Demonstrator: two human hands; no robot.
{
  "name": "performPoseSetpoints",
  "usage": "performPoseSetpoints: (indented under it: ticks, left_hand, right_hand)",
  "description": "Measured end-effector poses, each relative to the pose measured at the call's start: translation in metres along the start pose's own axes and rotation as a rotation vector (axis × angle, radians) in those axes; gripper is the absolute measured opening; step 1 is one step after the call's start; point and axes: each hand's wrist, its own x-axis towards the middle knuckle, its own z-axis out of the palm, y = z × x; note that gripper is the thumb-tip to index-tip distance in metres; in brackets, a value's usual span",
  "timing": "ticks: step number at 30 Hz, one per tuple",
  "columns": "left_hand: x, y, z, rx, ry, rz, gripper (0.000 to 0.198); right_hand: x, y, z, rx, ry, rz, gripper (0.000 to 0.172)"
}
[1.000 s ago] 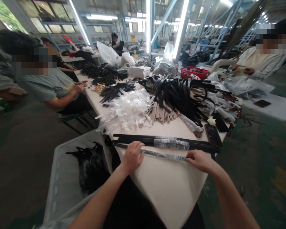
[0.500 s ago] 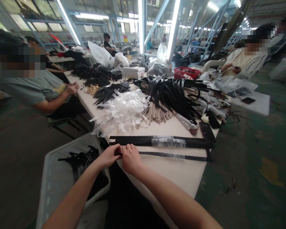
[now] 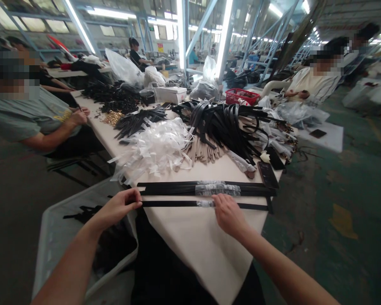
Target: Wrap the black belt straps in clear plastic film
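Note:
A single black strap [image 3: 169,203] lies straight along the table's near side, with a clear plastic wrap [image 3: 205,203] around its middle. At its left end my left hand [image 3: 122,207] is closed, pinching the strap between thumb and fingers. My right hand [image 3: 230,215] has its fingers bent together over the strap, at the right end of the wrap; the fingertips partly hide what they grip. Just beyond, parallel to it, rests a stack of black straps [image 3: 168,189] with similar plastic around the middle.
White plastic strips [image 3: 158,146] and a heap of black straps [image 3: 222,123] cover the table beyond. A phone [image 3: 268,174] lies at the right edge. A white bin [image 3: 47,237] stands at lower left. Co-workers sit at the left [image 3: 28,114] and right [image 3: 317,80].
My right hand has slid rightward along the strap to the plastic wrap. My hands are now far apart, with the left still at the strap's left end. The view has shifted slightly.

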Motion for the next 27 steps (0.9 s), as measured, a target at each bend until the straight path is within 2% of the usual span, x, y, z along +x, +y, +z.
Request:
performPoseSetpoints:
  ticks: [3,6,8,10,12,15,18,20,23,25,27]
  left_hand:
    - [0.012,0.0,-0.001,-0.012,0.054,0.04,0.027]
    - [0.028,-0.001,-0.006,0.03,0.089,0.048,0.025]
    - [0.045,-0.002,-0.004,0.108,0.103,0.047,0.024]
    - [0.063,-0.003,0.008,0.249,0.127,0.046,0.023]
    - [0.079,-0.004,0.035,0.448,0.208,0.088,0.023]
    - [0.09,-0.001,0.097,0.677,0.364,0.24,0.035]
    - [0.09,0.009,0.159,0.732,0.408,0.332,0.052]
    - [0.088,0.016,0.184,0.742,0.416,0.342,0.055]
    - [0.085,0.021,0.192,0.717,0.441,0.334,0.056]
    - [0.082,0.021,0.186,0.673,0.447,0.333,0.055]
    - [0.081,0.02,0.179,0.618,0.447,0.331,0.05]
  right_hand:
    - [-0.018,0.059,-0.008,-0.03,-0.034,0.1,0.034]
    - [-0.022,0.114,-0.026,-0.082,0.011,0.115,0.037]
    - [-0.016,0.14,-0.037,-0.114,0.059,0.101,0.041]
    - [-0.004,0.155,-0.041,-0.111,0.057,0.068,0.044]
    - [0.014,0.158,-0.039,-0.035,0.013,0.019,0.051]
    - [0.062,0.152,-0.029,0.145,-0.015,0.076,0.05]
    - [0.135,0.143,-0.019,0.198,0.003,0.217,0.036]
    - [0.187,0.138,-0.013,0.183,0.003,0.267,0.035]
    - [0.249,0.129,-0.006,0.152,0.008,0.335,0.035]
    - [0.273,0.122,-0.002,0.131,0.011,0.37,0.038]
    - [0.285,0.114,-0.001,0.116,0.01,0.39,0.04]
